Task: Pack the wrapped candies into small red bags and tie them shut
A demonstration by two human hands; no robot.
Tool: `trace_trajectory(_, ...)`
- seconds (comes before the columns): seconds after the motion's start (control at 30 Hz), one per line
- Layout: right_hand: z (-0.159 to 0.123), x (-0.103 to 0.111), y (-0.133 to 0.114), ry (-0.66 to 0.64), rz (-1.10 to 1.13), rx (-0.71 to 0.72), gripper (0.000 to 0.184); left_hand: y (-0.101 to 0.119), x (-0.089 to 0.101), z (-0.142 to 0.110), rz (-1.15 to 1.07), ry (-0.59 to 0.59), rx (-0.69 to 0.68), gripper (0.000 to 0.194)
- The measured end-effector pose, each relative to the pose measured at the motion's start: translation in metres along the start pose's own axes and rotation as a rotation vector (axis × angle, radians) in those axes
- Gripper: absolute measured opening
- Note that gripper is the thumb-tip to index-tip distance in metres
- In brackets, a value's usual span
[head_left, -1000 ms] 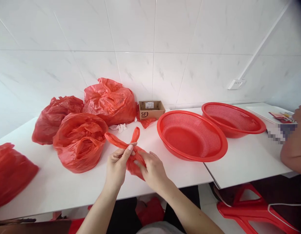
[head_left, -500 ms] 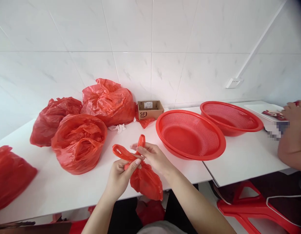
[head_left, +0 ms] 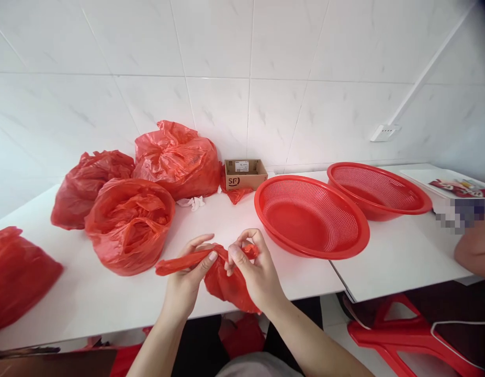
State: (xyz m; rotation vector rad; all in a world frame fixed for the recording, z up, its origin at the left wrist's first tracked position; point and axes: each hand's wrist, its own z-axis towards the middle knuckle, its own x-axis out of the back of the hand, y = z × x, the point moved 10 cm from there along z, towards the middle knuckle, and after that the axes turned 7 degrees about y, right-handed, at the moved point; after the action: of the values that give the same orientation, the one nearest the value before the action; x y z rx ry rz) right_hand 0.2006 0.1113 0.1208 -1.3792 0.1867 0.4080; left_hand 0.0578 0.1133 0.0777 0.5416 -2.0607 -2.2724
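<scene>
A small red plastic bag (head_left: pixel 228 285) hangs between my two hands, just above the front edge of the white table (head_left: pixel 305 280). My left hand (head_left: pixel 187 275) pinches one of its handle loops between thumb and fingers, and that loop sticks out to the left. With thumb and bent fingers, my right hand (head_left: pixel 254 269) grips the other handle, which shows near the fingertips. What lies inside the bag cannot be made out. A large open red bag (head_left: pixel 128 230) stuffed with red plastic stands to the left of my left hand.
More full red bags (head_left: pixel 177 159) sit at the back left and far left. A small cardboard box (head_left: pixel 246 178) stands by the wall near crumpled tissue (head_left: pixel 192 203). Two red perforated basins (head_left: pixel 311 217) are on the right. Another person's arm (head_left: pixel 475 254) rests at the right edge.
My right hand moved from the bag's body to its right handle, then pulled it to the right. The left handle now lies lower and stretched leftward. The other person's hand left view.
</scene>
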Motion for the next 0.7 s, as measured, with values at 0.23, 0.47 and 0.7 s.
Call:
trace_trajectory(0.23,0.003,0.015,0.027,-0.123,-0.2,-0.199,0.023,0.015,-0.003,-0.003,0.219,-0.084,-0.16,0.009)
trace_trajectory(0.47,0.014,0.007,-0.001,-0.242,-0.581,0.238,0.021,0.035,-0.02,-0.008,0.457,-0.309,-0.34,0.006)
trace_trajectory(0.7,0.009,-0.002,0.018,-0.35,-0.445,0.032,0.009,0.034,-0.028,-0.018,0.398,-0.471,-0.364,0.008)
